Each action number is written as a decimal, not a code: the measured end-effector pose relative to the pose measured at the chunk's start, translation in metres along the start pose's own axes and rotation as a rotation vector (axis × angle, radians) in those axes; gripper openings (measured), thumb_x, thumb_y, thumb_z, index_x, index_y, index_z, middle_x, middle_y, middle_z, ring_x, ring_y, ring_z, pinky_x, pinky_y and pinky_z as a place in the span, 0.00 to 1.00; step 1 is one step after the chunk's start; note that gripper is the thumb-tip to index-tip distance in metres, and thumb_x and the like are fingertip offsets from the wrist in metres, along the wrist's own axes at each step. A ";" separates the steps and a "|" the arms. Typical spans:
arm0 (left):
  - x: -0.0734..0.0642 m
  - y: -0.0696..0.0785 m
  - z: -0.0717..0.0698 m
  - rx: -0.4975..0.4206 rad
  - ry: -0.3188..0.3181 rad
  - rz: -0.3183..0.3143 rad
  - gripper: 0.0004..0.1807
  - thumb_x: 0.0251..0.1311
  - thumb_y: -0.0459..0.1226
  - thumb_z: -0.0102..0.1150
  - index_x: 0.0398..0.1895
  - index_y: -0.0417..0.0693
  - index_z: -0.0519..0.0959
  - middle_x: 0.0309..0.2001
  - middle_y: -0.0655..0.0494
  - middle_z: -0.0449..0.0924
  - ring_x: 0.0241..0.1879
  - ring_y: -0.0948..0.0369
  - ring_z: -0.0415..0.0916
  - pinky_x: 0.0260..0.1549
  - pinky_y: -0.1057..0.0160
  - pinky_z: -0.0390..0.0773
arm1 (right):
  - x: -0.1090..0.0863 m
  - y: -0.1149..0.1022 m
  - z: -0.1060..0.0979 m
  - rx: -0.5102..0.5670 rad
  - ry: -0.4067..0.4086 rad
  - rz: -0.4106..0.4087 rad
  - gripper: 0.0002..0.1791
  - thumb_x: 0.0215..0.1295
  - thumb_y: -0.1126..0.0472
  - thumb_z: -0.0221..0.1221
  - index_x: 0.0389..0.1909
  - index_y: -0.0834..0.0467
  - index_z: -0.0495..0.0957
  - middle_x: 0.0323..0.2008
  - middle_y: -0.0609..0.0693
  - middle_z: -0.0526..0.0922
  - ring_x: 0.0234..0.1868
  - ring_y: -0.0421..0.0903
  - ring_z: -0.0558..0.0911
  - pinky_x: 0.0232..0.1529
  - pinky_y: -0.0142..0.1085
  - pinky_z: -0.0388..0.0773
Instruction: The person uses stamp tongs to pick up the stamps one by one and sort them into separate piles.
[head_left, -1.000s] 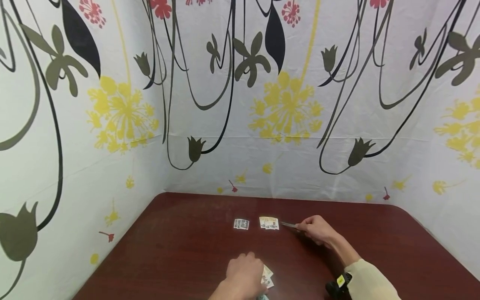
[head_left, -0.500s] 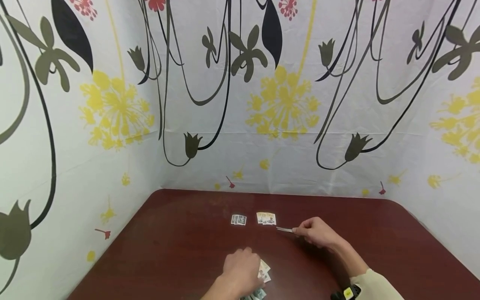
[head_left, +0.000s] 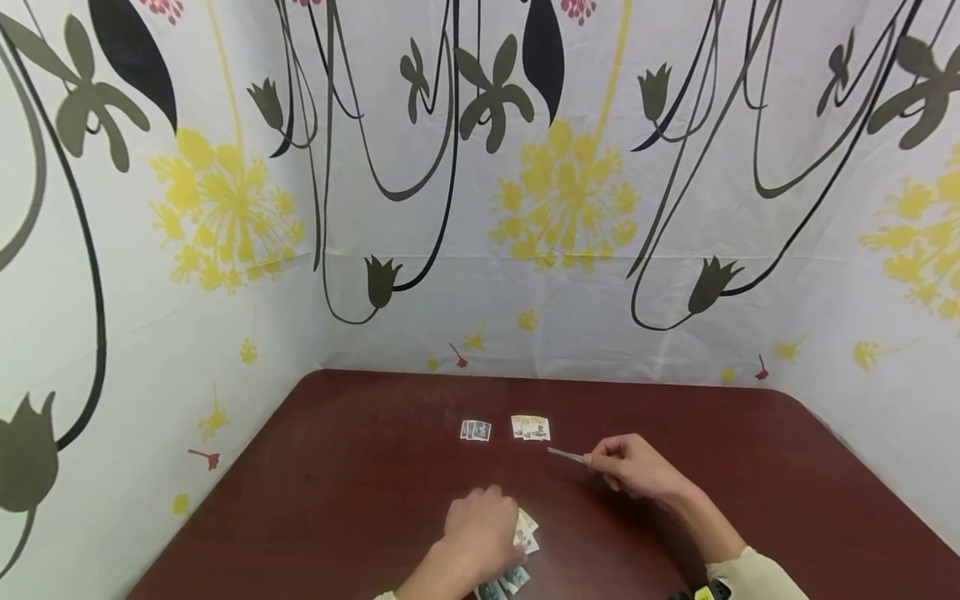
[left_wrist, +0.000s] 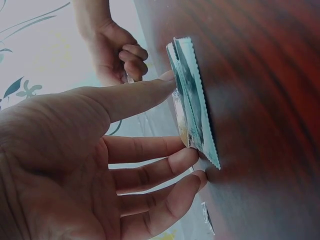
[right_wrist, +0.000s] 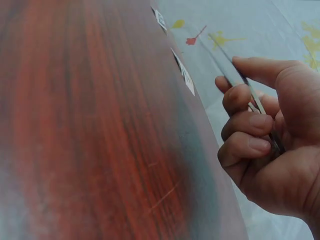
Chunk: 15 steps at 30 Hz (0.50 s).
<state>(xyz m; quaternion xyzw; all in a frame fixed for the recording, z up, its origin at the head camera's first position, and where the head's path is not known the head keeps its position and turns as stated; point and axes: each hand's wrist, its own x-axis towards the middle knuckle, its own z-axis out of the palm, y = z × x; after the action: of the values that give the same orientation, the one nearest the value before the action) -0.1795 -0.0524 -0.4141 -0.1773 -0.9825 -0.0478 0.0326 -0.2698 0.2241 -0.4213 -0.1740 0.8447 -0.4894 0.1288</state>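
My left hand [head_left: 480,529] pinches a small fan of postage stamps above the near part of the table. Greenish stamps [head_left: 513,578] show below this hand, and yellowish stamps [head_left: 527,533] stick out at its right. In the left wrist view, the thumb and fingertips hold the perforated stamps [left_wrist: 192,95] near their edges. My right hand [head_left: 633,467] grips a pair of tweezers [head_left: 564,454], its thin tips pointing left. Close up in the right wrist view, the fingers curl round the tweezers [right_wrist: 255,97]; nothing shows between the tips.
Two groups of overlapping stamps lie farther back on the dark red table [head_left: 360,467]: dark grey stamps [head_left: 476,430] on the left and yellow-and-white stamps [head_left: 531,427] on the right. A flower-printed cloth [head_left: 450,333] hangs behind and beside the table.
The tweezers have come from beside the yellow-and-white stamps to a spot slightly nearer me. The left hand keeps its stamps, and more greenish ones show as the head view shifts.
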 end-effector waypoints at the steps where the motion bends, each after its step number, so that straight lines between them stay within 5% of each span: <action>1: 0.000 0.001 -0.001 -0.002 -0.001 0.000 0.21 0.43 0.56 0.82 0.29 0.52 0.86 0.33 0.56 0.80 0.34 0.57 0.78 0.30 0.53 0.80 | -0.001 0.000 -0.001 0.002 0.000 -0.012 0.20 0.76 0.53 0.63 0.39 0.71 0.81 0.18 0.47 0.70 0.13 0.38 0.59 0.17 0.32 0.62; 15: 0.000 0.000 -0.004 -0.003 -0.008 0.001 0.20 0.46 0.55 0.81 0.29 0.51 0.85 0.35 0.55 0.81 0.35 0.55 0.79 0.30 0.51 0.81 | -0.020 -0.001 0.013 -0.017 -0.045 -0.049 0.15 0.76 0.54 0.63 0.44 0.65 0.87 0.16 0.41 0.67 0.15 0.35 0.62 0.17 0.30 0.62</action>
<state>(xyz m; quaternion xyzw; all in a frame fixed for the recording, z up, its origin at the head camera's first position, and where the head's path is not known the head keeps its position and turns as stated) -0.1793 -0.0530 -0.4105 -0.1778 -0.9825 -0.0486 0.0285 -0.2460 0.2219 -0.4262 -0.2069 0.8413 -0.4810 0.1340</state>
